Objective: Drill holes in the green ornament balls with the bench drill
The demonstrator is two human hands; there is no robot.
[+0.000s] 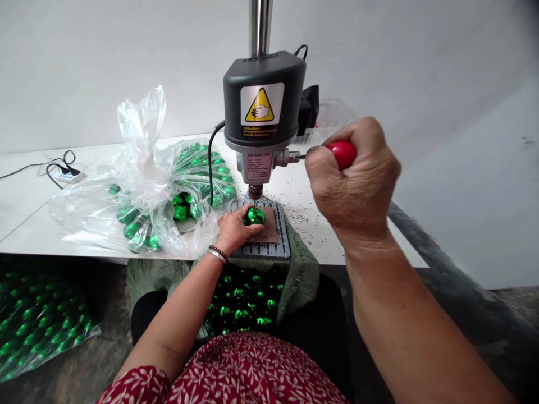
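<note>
A shiny green ball [255, 216] rests on a brown board [269, 231] on the base of a small drill press [264, 95]. My left hand [236, 229] grips the ball from its left side, thumb and fingers around it. Straight above, the drill bit comes down to the ball's top; whether it has gone in, I cannot tell. My right hand [352, 177] is wrapped round the red knob [343, 154] of the press's feed lever, to the right of the drill head.
A clear plastic bag [143, 168] of green balls lies on the white table [25, 224] at left. More balls sit in a green sack [303, 275] at my lap and a bag [42, 320] on the floor. Dark shavings, a power strip [69, 177] and a clear plastic container [337, 115] are around.
</note>
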